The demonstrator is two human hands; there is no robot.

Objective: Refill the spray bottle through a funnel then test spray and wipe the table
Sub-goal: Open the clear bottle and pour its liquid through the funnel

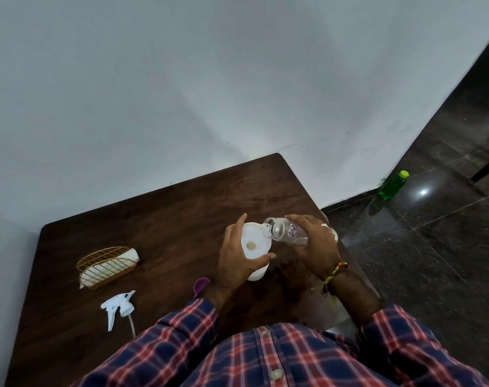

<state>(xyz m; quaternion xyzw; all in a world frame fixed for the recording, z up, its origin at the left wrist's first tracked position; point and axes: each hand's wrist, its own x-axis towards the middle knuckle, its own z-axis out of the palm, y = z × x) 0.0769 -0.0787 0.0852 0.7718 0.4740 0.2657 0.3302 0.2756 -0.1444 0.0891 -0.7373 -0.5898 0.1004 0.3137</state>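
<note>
Farthest out from your left hand, toward the left end of the worktop, a wire basket holds what looks like a folded white cloth, probably kept there for the wipe at the end. Nearer you on that same side, the white spray head lies on its side with its tube trailing toward you; it is off so the neck stays free for filling, and it is well apart from where you pour. A purple cap sits just beside your left wrist, likely from the clear bottle.

Your left hand curls round the white funnel, thumb on the near rim and fingers over the far side, which steadies it against the weight of the pour. The funnel sits in the mouth of the white spray bottle, which stands upright on the worktop just under that hand; only its lower side shows below the funnel.

Just to the right, your right hand wraps over the body of a small clear bottle, fingers curled down around it. You hold it tipped nearly flat with its open mouth over the funnel's right rim, so liquid runs toward the centre hole. Whether a stream is running cannot be told. Refilling seems to be under way; the spray test and wiping are not yet done.

Far off beyond your right hand, a green bottle stands on the floor.
</note>
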